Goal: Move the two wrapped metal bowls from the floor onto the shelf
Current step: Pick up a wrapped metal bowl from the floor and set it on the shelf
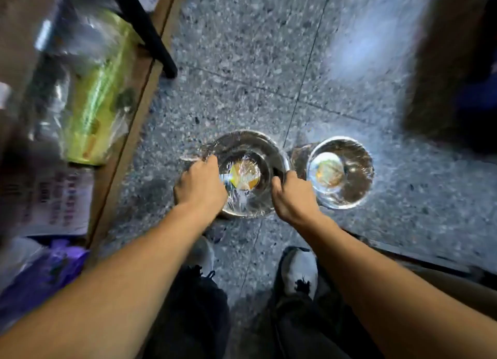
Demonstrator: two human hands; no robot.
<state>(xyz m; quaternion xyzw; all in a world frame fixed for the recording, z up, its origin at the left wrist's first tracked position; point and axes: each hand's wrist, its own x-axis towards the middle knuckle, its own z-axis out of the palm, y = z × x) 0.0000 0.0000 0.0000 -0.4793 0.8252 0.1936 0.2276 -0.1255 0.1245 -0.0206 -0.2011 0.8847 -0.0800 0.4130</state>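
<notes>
Gripping larger bowl [243,148] rim: my left hand [200,185] at 9 o'clock, right hand [294,194] at 3, fingers [279,179] curled closed. Smaller bowl [341,172] untouched. Both on floor [242,62]; shelf [129,132] awaits.

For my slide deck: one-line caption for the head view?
Both hands grip the larger wrapped metal bowl on the floor; the smaller one waits beside it.

Speckled grey terrazzo floor [242,62], thin joint lines. Black pole [150,33], slanted, foot on floor. Green-yellow packet [94,103] in clear plastic, far left. Purple bag [53,267], lower left. Printed paper sheet [59,200]. Two shoes [301,270], bottom centre.
</notes>
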